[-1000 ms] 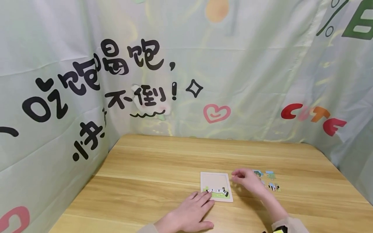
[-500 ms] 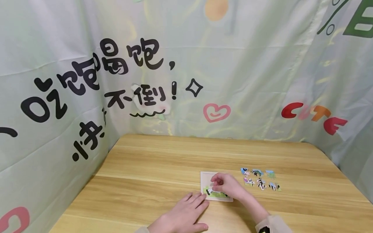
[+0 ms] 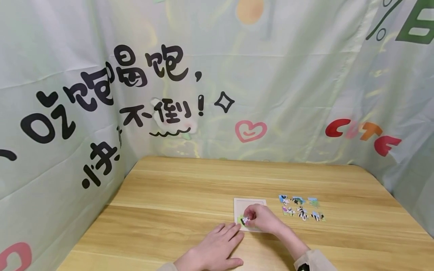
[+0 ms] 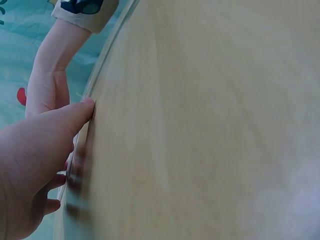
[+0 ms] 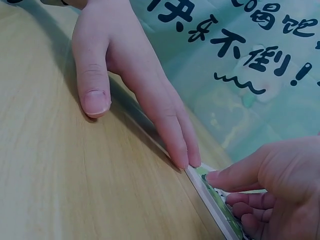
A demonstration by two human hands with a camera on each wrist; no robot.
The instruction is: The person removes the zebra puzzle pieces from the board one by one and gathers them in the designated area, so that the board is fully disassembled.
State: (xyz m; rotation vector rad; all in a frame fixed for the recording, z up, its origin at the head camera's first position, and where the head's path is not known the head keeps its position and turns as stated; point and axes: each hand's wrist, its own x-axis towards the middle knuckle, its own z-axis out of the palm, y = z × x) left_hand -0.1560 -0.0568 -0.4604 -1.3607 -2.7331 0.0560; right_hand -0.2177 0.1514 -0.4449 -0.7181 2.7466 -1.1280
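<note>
A small pale puzzle tray (image 3: 251, 201) lies on the table, with zebra-and-green puzzle pieces (image 3: 242, 218) along its near edge. My left hand (image 3: 217, 244) rests flat with fingers extended, its fingertips at the tray's near-left corner. My right hand (image 3: 262, 219) is over the tray with fingers curled, covering much of the near row. In the right wrist view, the right thumb (image 5: 245, 172) meets the green puzzle pieces (image 5: 217, 192) near the left hand's fingertips (image 5: 192, 161). Whether the right fingers pinch a piece or only press on it is hidden.
Several loose puzzle pieces (image 3: 301, 213) with zebra and blue-green prints lie in two rows right of the tray. The wooden table (image 3: 169, 188) is bounded by printed fabric walls (image 3: 288, 94) at the back and sides.
My right hand has moved left from beside the loose pieces to over the tray, then settled lower onto its near row. My left hand has shifted only slightly.
</note>
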